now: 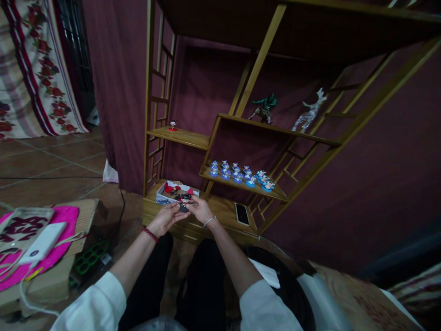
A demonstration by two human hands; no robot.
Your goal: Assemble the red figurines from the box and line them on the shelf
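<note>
Between both hands I hold a small figurine [185, 202] with black hair and a dark base. My left hand [168, 217] grips it low on the left, and my right hand [200, 209] pinches it from the right. Just behind the hands, an open box [165, 198] on the bottom shelf contains red and black figurines, partly covered by what I hold. Another small black-haired figurine with a red base [172, 125] stands on the left shelf [186, 137]. Several blue and purple figurines [237, 173] are lined up in rows on the middle shelf.
A phone [241, 214] lies on the bottom shelf at right. A dark green statue [265, 109] and a clear deer-like statue [309, 111] stand on the upper shelf. Left of me, a low table [81, 225] bears a pink mat and a white power bank [44, 241] with a cable.
</note>
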